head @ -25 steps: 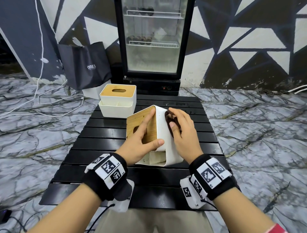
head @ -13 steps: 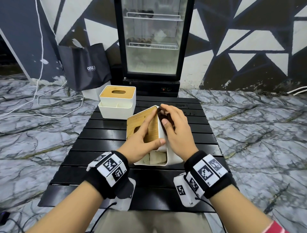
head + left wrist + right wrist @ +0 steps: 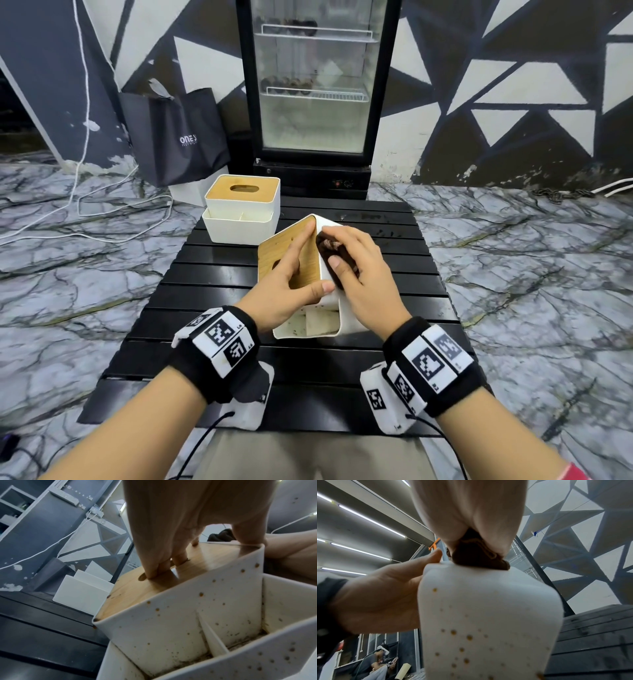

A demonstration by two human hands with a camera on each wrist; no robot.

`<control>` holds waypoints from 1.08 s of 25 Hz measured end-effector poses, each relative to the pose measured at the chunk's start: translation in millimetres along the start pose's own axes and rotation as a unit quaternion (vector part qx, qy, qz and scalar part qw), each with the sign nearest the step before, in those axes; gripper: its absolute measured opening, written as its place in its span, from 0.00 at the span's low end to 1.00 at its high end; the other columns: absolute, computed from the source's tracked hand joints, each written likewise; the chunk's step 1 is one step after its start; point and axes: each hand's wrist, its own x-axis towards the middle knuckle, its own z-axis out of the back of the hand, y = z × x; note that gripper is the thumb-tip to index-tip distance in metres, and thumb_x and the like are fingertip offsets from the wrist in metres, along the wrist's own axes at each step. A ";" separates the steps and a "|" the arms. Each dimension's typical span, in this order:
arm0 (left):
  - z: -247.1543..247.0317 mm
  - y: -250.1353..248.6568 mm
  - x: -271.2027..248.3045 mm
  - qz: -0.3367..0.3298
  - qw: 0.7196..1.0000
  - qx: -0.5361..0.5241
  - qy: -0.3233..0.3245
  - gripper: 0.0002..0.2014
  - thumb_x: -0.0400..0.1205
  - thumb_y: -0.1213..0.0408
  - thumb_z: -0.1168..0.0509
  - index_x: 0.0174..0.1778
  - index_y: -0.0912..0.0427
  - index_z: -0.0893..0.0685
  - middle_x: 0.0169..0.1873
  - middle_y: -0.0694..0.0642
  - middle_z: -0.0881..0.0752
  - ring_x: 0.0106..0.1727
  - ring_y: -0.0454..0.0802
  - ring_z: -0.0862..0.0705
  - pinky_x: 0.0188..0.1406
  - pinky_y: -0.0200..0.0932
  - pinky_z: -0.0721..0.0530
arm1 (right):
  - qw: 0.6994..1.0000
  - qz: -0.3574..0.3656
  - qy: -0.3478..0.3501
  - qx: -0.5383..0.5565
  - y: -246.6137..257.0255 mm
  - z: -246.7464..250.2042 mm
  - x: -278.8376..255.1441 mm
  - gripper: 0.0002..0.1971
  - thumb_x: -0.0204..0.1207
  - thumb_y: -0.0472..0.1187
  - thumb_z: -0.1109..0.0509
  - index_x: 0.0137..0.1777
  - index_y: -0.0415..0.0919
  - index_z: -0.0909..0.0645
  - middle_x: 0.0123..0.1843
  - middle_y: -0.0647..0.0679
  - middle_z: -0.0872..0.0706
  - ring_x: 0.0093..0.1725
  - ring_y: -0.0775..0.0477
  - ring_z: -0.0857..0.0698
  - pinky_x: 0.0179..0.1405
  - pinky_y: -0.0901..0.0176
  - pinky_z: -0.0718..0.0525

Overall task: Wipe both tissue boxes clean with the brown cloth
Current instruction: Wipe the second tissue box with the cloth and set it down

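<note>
A white tissue box [image 3: 346, 308] with a wooden lid [image 3: 308, 263] stands tipped on its side at the middle of the black slatted table [image 3: 219, 274]. Brown spots speckle its white walls [image 3: 171, 622] [image 3: 488, 622]. My left hand [image 3: 287, 284] grips it, fingers curled into the lid slot [image 3: 159, 570] and thumb on the edge. My right hand [image 3: 359, 270] holds the bunched brown cloth [image 3: 330, 255] [image 3: 477, 557] and presses it on the box's upturned white side. A second tissue box [image 3: 241, 212], upright with the same wooden lid, stands at the table's far left.
A glass-door fridge [image 3: 315, 92] stands behind the table, with a dark bag [image 3: 174, 137] to its left. White cables [image 3: 85, 212] lie on the marble floor. In the right wrist view a seated person [image 3: 373, 660] wears a headset in the background.
My right hand has slid the cloth across the box's white side, first towards the lid edge, then back down towards me. The left hand keeps its hold on the box.
</note>
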 end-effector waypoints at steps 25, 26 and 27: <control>-0.5 -4.2 -6.9 0.019 0.998 -0.009 -0.052 0.40 0.67 0.44 0.29 0.64 0.10 0.47 0.73 0.53 0.27 0.70 0.48 0.23 0.56 0.37 0.16 | 0.996 -0.065 -0.056 -0.036 -19.3 -2.3 -40.8 0.19 0.78 0.37 0.42 0.68 0.51 0.27 0.62 0.62 0.29 0.61 0.66 0.32 0.61 0.82 0.41; -0.5 -3.8 -7.5 0.019 0.998 -0.008 -0.058 0.40 0.65 0.42 0.29 0.63 0.09 0.47 0.73 0.54 0.27 0.71 0.49 0.23 0.60 0.40 0.17 | 0.996 -0.066 -0.054 -0.038 -16.5 -4.5 -44.3 0.19 0.78 0.38 0.42 0.68 0.52 0.27 0.62 0.63 0.29 0.62 0.64 0.32 0.62 0.80 0.40; -0.3 -3.3 -7.8 0.019 0.998 -0.006 -0.061 0.39 0.65 0.41 0.29 0.62 0.08 0.48 0.73 0.55 0.27 0.71 0.51 0.24 0.63 0.44 0.18 | 0.996 -0.066 -0.050 -0.038 -13.6 -6.8 -46.8 0.19 0.78 0.37 0.41 0.68 0.51 0.27 0.63 0.63 0.28 0.63 0.62 0.33 0.63 0.78 0.40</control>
